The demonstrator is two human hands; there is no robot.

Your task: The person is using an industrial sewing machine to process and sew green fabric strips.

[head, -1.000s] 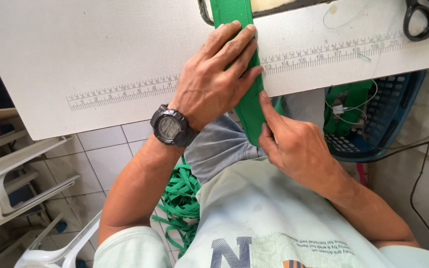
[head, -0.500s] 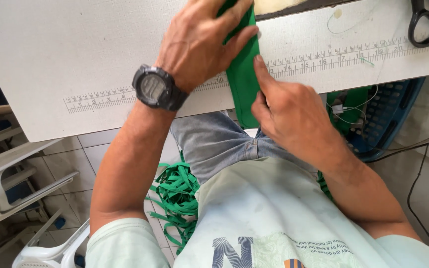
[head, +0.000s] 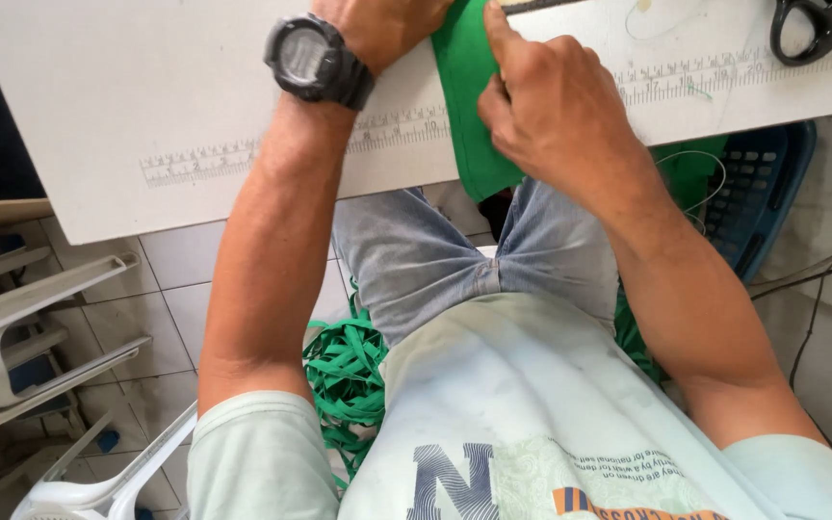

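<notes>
The step in hand appears to be feeding a green fabric strip [head: 469,106] across the white work table [head: 146,106], away from the person toward 12 o'clock. The right hand [head: 551,116] lies on the strip at the table's near edge, fingers curled and index finger extended along the cloth, pressing it flat. The left hand [head: 382,29] is largely cut off by the top of the frame; only its heel shows, beside the strip at 9 o'clock, so its grip cannot be told. A black wristwatch [head: 315,60] sits on that wrist. The strip is matte, smooth woven cloth with straight edges; its lower end hangs over the edge toward the lap. A printed ruler scale [head: 243,159] runs along the hard, smooth table. The next move likely calls for even, aligned pressure. Loose green strips [head: 349,371] lie tangled below at 6 o'clock, black scissors [head: 816,24] at 2 o'clock, a blue plastic basket [head: 758,188] at 3 o'clock
</notes>
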